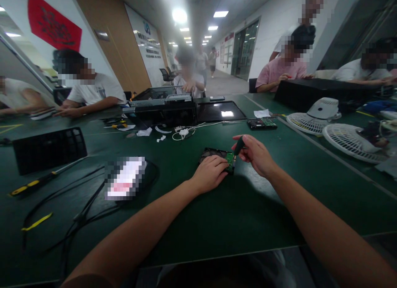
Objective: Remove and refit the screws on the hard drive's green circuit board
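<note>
A hard drive (214,151) with a green circuit board facing up lies on the green table in front of me. My left hand (209,174) grips it from the near side, fingers across its top and thumb along the near edge. In my right hand (256,153) is a small screwdriver (238,146) with a dark handle, held tilted between thumb and fingers. Its lower end meets the right side of the board. The exact spot under the tip is too small to make out.
Left of me are a lit phone (125,178), black cables (83,222), a yellow-black screwdriver (34,183) and a black panel (51,149). Ahead stand an open computer case (164,114) and another hard drive (262,123). White fan parts (350,143) lie right. Several people sit around.
</note>
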Motion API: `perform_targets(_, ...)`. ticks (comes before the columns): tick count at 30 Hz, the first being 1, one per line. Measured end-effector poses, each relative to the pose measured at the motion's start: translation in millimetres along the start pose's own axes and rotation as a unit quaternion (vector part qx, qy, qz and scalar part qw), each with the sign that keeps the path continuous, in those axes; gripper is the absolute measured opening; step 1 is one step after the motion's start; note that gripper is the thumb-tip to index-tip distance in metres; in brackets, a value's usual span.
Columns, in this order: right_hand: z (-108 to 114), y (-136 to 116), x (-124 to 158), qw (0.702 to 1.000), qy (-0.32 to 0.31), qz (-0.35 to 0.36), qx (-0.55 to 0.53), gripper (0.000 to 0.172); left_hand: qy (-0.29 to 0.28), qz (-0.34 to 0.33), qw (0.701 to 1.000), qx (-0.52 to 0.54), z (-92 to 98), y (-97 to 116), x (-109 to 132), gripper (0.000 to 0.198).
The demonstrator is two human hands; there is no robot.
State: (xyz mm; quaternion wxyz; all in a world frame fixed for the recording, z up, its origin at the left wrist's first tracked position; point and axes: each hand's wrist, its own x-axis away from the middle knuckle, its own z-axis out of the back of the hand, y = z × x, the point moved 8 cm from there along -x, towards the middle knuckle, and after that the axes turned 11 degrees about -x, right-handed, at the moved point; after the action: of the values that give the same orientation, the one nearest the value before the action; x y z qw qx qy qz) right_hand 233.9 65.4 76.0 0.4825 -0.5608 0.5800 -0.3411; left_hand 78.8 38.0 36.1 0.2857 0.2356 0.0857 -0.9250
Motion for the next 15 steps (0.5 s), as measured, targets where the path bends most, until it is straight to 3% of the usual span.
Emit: perform_targets(15,9.1,8.7,-5.6,0.999,-0.007,-0.030,-0.034,0.051,-0.009,0.003,1.000,0.004,-0.6,0.6,-0.1,0.027)
